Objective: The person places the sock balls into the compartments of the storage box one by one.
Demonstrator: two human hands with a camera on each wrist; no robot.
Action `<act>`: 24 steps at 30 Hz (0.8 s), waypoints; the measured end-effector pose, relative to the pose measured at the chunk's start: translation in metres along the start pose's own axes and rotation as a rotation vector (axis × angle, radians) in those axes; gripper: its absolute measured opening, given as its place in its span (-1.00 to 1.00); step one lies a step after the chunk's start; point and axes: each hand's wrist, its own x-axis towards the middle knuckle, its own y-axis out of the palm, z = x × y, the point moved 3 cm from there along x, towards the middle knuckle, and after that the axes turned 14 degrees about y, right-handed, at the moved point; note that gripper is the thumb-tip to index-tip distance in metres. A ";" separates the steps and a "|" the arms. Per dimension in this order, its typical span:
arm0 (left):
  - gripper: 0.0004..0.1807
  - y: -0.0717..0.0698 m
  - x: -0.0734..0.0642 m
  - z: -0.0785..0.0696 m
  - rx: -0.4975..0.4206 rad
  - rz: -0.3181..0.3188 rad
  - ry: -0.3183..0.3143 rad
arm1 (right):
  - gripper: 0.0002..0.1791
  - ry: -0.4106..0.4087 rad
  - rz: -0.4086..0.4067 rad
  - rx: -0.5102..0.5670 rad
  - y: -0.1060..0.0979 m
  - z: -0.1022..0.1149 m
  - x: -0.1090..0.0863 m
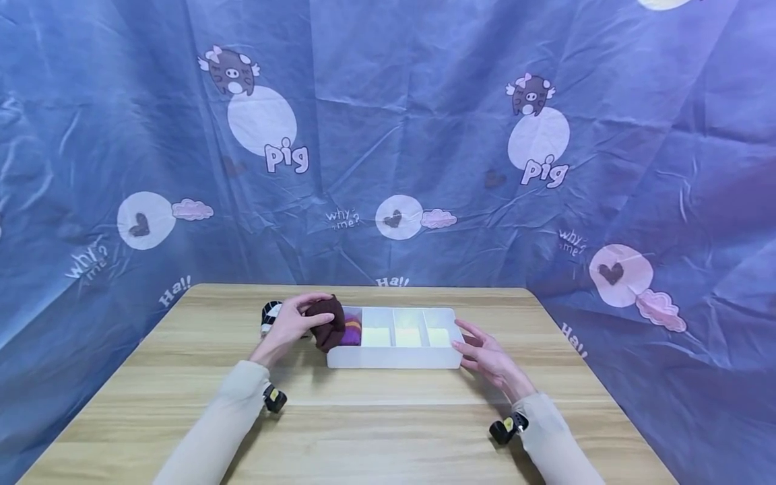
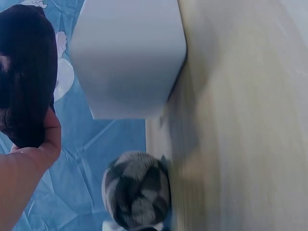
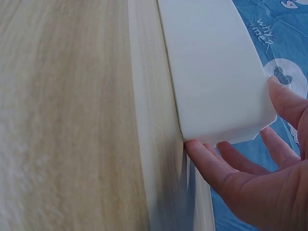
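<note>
Head view: fingers of the left hand (image 1: 291, 325) clamp a dark brown rounded fabric bundle (image 1: 329, 329), and the white plastic compartmented box (image 1: 394, 358) beside them could slide if the bundle bumps it, since spread fingers of the right hand (image 1: 492, 360) seem to brace it lightly.

Below the frame's centre we see a white divided box (image 1: 394, 358), a purple bundle (image 1: 353, 334) in its leftmost compartment, a brown bundle (image 1: 328, 333) held up at its left end, a black-and-white bundle (image 1: 267, 316) farther left.
</note>
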 end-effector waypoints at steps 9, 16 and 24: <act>-0.45 0.019 0.012 0.001 -0.045 -0.020 -0.008 | -0.21 0.002 -0.016 0.002 -0.001 0.001 0.001; -0.49 0.042 0.017 0.001 -0.056 0.005 0.021 | -0.20 0.003 -0.011 0.006 -0.001 -0.001 0.002; -0.52 0.059 0.022 0.005 -0.042 0.012 0.032 | -0.20 -0.004 -0.014 -0.007 -0.001 -0.001 0.003</act>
